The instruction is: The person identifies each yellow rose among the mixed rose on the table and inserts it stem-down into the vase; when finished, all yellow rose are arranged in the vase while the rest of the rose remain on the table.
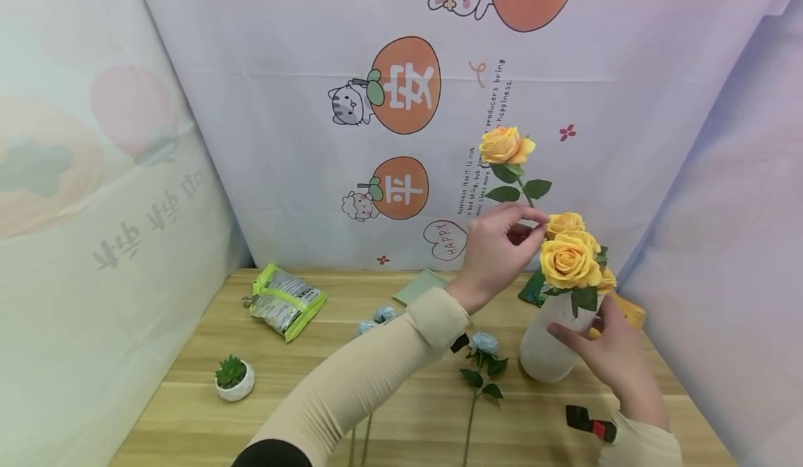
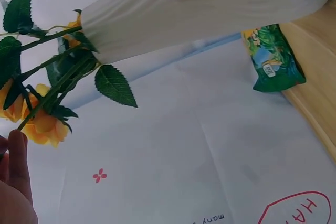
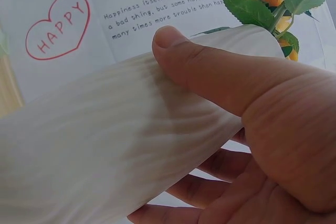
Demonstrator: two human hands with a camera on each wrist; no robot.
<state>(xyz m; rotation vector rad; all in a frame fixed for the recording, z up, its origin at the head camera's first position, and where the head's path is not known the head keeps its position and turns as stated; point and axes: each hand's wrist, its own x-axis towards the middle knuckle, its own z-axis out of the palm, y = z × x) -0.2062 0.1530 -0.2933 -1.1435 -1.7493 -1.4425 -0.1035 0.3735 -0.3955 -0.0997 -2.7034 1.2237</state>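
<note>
Near the back wall my left hand [image 1: 498, 251] pinches the stem of a yellow rose [image 1: 507, 146], whose bloom rises above the others. Its lower stem runs into the mouth of a white ribbed vase [image 1: 548, 341], as the left wrist view shows. Several more yellow roses [image 1: 569, 261] with green leaves stand bunched in that vase. My right hand [image 1: 611, 352] grips the vase from the right; in the right wrist view the thumb [image 3: 194, 61] lies along its white wall [image 3: 94, 129] and the fingers curl behind. The vase's base appears to be on the table.
Blue roses lie on the wooden table: one [image 1: 484, 343] left of the vase, others [image 1: 376, 320] partly behind my left sleeve. A potted succulent [image 1: 235, 383] and a lime-edged bag [image 1: 288, 303] sit at left. Green [image 2: 275, 59] and yellow [image 1: 630, 311] packets lie near the vase.
</note>
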